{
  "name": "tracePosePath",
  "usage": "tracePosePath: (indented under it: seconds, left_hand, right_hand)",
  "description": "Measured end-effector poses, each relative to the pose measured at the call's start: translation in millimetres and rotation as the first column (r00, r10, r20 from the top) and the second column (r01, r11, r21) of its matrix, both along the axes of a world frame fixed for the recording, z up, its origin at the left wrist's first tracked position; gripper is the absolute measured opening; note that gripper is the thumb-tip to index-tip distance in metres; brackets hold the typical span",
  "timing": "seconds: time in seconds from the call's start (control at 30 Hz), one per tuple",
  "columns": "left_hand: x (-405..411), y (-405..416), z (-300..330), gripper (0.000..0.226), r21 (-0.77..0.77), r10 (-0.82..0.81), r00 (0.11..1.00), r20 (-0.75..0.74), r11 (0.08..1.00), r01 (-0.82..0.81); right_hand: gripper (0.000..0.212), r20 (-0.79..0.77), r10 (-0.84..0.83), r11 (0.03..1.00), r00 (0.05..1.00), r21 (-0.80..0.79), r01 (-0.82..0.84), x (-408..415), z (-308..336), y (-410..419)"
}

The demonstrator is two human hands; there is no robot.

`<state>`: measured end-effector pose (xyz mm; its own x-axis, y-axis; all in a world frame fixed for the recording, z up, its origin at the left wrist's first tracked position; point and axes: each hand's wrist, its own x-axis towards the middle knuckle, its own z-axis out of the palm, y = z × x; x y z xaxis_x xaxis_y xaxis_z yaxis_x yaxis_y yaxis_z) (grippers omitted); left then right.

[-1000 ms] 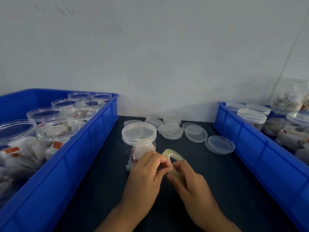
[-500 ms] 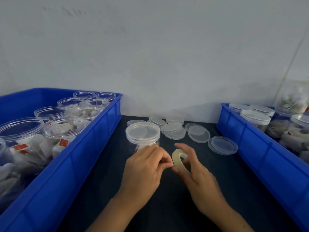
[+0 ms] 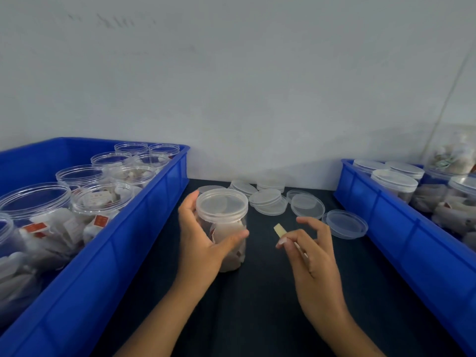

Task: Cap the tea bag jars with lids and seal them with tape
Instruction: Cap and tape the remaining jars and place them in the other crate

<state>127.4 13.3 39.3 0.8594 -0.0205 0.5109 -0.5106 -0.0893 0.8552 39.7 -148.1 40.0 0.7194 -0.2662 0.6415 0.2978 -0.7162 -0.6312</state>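
A clear jar of tea bags (image 3: pixel 226 240) with its lid (image 3: pixel 222 204) on stands on the dark table, a little left of centre. My left hand (image 3: pixel 203 243) grips the jar's body, thumb across the front and fingers behind. My right hand (image 3: pixel 311 251), just right of the jar, pinches a tape roll with a short yellowish tape end (image 3: pixel 279 230) sticking up toward the jar; the roll is mostly hidden in the hand.
A blue bin (image 3: pixel 128 243) on the left holds several uncapped jars of tea bags. A second blue bin (image 3: pixel 401 228) on the right holds capped jars. Several loose clear lids (image 3: pixel 268 199) lie on the dark table (image 3: pixel 257 305) behind the jar, near the wall.
My left hand left the tape roll and took hold of the capped jar. My right hand drew back to the right with the tape, its free end now sticking out.
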Motion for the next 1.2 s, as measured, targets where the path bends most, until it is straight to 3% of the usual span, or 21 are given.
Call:
tracePosePath:
  seconds: [0.17,0.3,0.4,0.47,0.57,0.67,0.8,1.03,1.2]
  left_hand:
    - [9.4,-0.5,-9.9,0.096,-0.004,-0.086,0.995,-0.059,0.996,0.086]
    - [7.3,6.8,-2.8,0.097,0.008,-0.151,0.976,-0.158,0.988,0.154]
    - [4.7,6.9,2.3,0.106,0.039,-0.207,0.949,-0.239,0.974,0.222]
    - [3.2,6.4,4.3,0.102,0.054,-0.231,0.940,-0.251,0.966,0.252]
    - [1.7,6.3,6.8,0.082,0.063,-0.258,0.937,-0.237,0.958,0.280]
    - [-0.4,5.3,7.2,0.083,0.122,-0.250,0.945,-0.211,0.952,0.279]
    - [-6.1,6.0,6.6,0.096,0.147,-0.159,0.975,-0.156,0.972,0.182]
    - [-13.8,0.0,8.4,0.068,0.111,-0.154,0.986,-0.060,0.981,0.160]
    - [-18.9,-0.6,11.5,0.068,0.145,-0.156,0.986,-0.051,0.976,0.162]
  right_hand:
    - [0.021,-0.139,0.115,0.985,0.984,-0.112,-0.131,1.4,-0.3,-5.3]
    - [0.027,-0.253,0.228,0.962,0.940,-0.090,-0.258,5.1,13.1,-11.0]
    - [0.027,-0.363,0.180,0.981,0.914,-0.001,-0.194,10.3,38.6,-19.6]
    - [0.030,-0.419,0.117,0.988,0.900,-0.039,-0.147,13.9,58.3,-23.4]
    - [0.034,-0.387,0.037,0.959,0.921,-0.246,-0.141,19.1,82.2,-21.9]
    - [0.026,-0.382,0.038,0.909,0.923,-0.370,-0.191,22.3,96.6,-13.9]
    - [0.026,-0.425,0.054,0.914,0.904,-0.344,-0.216,21.1,104.0,-2.8]
    - [0.037,-0.392,0.037,0.911,0.919,-0.365,-0.192,15.7,95.9,11.1]
    - [0.038,-0.348,0.011,0.903,0.937,-0.400,-0.159,13.7,91.4,9.2]
